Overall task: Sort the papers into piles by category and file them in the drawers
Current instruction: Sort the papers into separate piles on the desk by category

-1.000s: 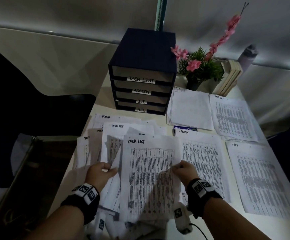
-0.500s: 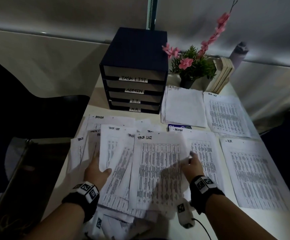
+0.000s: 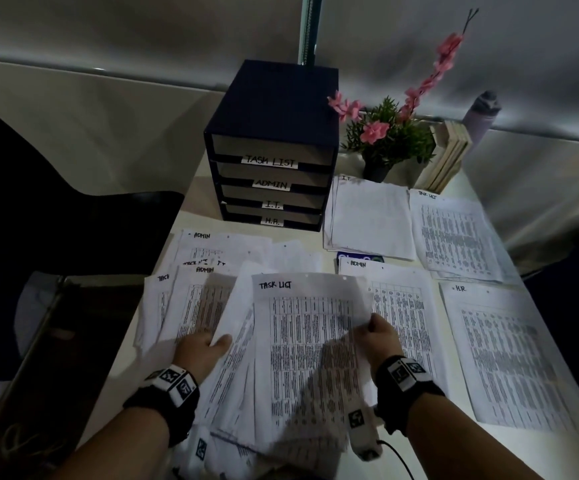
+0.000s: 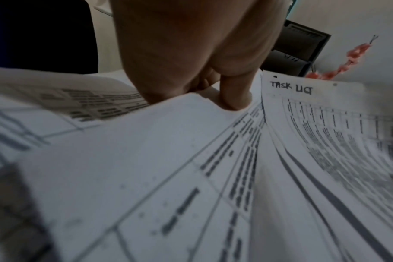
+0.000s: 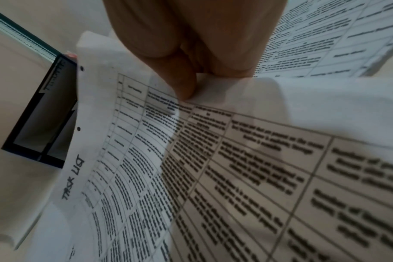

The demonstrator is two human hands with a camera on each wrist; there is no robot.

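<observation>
A printed sheet headed TASK LIST (image 3: 310, 344) lies raised on top of the loose unsorted heap (image 3: 212, 306) at the front of the table. My right hand (image 3: 376, 332) pinches its right edge between thumb and fingers; the right wrist view shows the thumb (image 5: 184, 79) on the sheet (image 5: 213, 168). My left hand (image 3: 201, 351) holds the left side of the loose stack, thumb (image 4: 233, 95) on top of a sheet (image 4: 146, 150). The dark drawer unit (image 3: 274, 109) stands behind, its drawers labelled TASK LIST, ADMIN, I.T., H.R., all closed.
Sorted piles lie to the right: I.T. (image 3: 371, 220), TASK LIST (image 3: 454, 237), ADMIN (image 3: 399, 306) and H.R. (image 3: 502, 355). A potted plant with pink flowers (image 3: 385, 140), some books (image 3: 447, 157) and a bottle (image 3: 480, 112) stand at the back. A dark chair (image 3: 56, 220) is left of the table.
The right hand has lifted the TASK LIST sheet a little up and to the right off the heap. The left hand has shifted its hold on the loose stack.
</observation>
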